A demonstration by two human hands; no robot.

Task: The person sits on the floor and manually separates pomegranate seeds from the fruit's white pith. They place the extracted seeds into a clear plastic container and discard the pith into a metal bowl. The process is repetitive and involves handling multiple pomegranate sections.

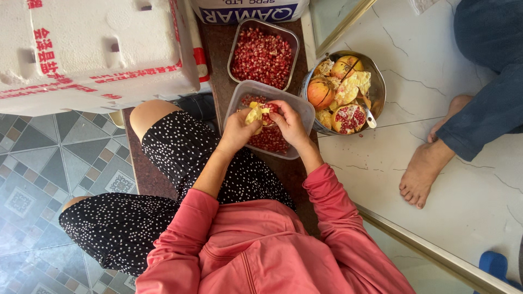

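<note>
Both hands work a broken pomegranate piece (262,111) with yellow pith and red seeds, held over a clear plastic tub (243,93) that has red seeds in it. My left hand (238,129) grips the piece from the left. My right hand (289,122) grips it from the right, fingers curled over the top. The tub rests by my knee (146,114) on a dark brown strip of floor.
A second tub (263,55) full of red seeds sits just beyond. A metal bowl (376,81) of pomegranates and peels stands to the right on white marble. Another person's bare foot (424,169) and blue trouser leg are at right. A white foam box (87,49) lies at upper left.
</note>
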